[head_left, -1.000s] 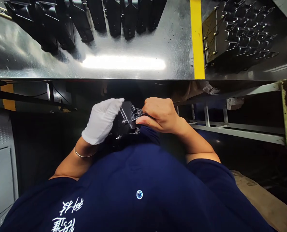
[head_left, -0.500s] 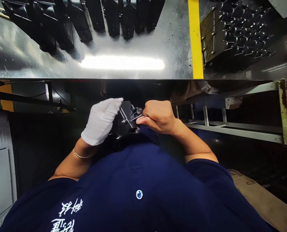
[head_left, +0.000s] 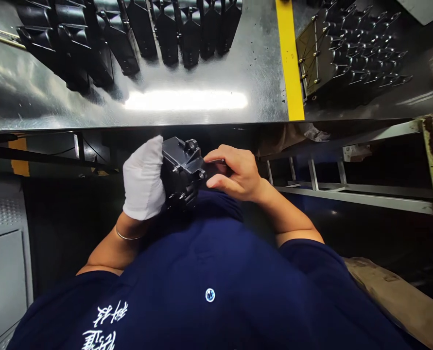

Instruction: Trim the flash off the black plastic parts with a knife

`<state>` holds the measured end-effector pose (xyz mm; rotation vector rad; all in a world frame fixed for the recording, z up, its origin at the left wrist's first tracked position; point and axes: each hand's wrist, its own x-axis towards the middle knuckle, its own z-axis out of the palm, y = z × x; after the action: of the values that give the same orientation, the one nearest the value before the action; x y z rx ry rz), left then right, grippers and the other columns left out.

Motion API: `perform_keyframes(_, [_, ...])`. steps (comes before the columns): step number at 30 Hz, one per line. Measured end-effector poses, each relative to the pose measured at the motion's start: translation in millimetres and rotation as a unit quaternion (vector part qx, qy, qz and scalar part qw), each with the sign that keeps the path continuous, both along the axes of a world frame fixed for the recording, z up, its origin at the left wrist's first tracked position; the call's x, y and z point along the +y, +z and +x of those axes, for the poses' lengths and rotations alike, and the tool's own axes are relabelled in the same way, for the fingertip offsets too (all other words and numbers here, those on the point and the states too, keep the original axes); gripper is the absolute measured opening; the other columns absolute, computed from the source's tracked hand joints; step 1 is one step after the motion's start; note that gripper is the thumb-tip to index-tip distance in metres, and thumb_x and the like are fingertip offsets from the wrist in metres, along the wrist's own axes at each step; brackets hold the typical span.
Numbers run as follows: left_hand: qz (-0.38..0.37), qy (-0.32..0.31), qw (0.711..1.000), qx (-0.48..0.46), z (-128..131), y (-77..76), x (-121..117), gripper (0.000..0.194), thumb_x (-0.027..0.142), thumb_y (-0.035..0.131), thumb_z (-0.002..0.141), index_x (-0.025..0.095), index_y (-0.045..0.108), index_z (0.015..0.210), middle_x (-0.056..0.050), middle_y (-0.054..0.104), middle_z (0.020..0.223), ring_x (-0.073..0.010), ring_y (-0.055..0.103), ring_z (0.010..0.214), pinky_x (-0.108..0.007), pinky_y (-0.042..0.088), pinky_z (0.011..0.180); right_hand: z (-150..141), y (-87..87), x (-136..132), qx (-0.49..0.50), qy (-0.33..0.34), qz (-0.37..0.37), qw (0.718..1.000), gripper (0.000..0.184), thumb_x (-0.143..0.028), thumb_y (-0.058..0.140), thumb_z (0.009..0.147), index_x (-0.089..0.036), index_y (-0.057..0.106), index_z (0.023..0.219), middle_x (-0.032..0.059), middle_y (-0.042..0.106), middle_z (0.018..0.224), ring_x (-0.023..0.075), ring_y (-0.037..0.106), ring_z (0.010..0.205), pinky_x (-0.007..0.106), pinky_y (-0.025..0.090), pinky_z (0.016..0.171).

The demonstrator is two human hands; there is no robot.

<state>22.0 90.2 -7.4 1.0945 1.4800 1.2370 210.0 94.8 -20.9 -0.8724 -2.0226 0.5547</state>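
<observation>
My left hand (head_left: 143, 180), in a white glove, is closed around a black moulded plastic part (head_left: 181, 158) in front of my chest. The part has a flat face, round bosses at its edge and small shiny pins. Its left side is hidden by the glove. My bare right hand (head_left: 240, 172) is just right of the part, index fingertip close to its edge. The thumb stands apart from the index finger, while the other fingers are curled. A thin dark sliver shows under the index finger, too small to name.
A metal table (head_left: 263, 73) crosses the top, carrying a row of black parts (head_left: 167, 39). Right of a yellow stripe (head_left: 291, 63) stands a stack of similar parts (head_left: 347, 53). A pale metal frame (head_left: 358, 194) is at right, a grey cabinet (head_left: 5, 272) at left.
My left hand has shifted slightly left and tilted the black part, showing more of its side. My right thumb and index finger have spread and come away from its edge.
</observation>
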Motion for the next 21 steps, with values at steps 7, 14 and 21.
perform_keyframes(7, [0.042,0.015,0.998,0.033,3.2,-5.2,-6.7,0.025,0.033,0.053,0.095,0.019,0.068,0.083,-0.003,0.069,0.084,-0.0169,0.063,0.079,-0.028,0.053,0.074,-9.2,0.2,-5.7,0.051,0.017,-0.072,0.996,0.036,-0.046,0.069,0.085,-0.012,0.066,0.099,0.0006,0.066,0.076,0.004,0.045,0.052,0.018,0.039,0.051])
perform_keyframes(14, [0.063,0.066,0.994,0.052,6.9,-4.1,-8.8,0.017,0.027,0.055,0.093,0.018,0.069,0.087,-0.005,0.069,0.088,-0.0188,0.065,0.085,-0.029,0.053,0.079,-12.4,-0.9,-7.7,0.103,-0.022,-0.069,0.992,0.039,-0.049,0.068,0.084,-0.014,0.065,0.103,0.0014,0.065,0.076,0.005,0.043,0.05,0.02,0.039,0.047])
perform_keyframes(21, [0.087,-0.039,0.995,0.011,-3.2,-4.2,-15.9,0.031,0.05,0.066,0.085,0.02,0.065,0.079,0.001,0.066,0.073,-0.0146,0.06,0.069,-0.026,0.05,0.069,-8.9,1.7,-7.0,0.113,-0.005,-0.083,0.99,0.035,-0.044,0.063,0.089,-0.014,0.065,0.106,0.0014,0.066,0.078,0.0036,0.04,0.047,0.018,0.036,0.044])
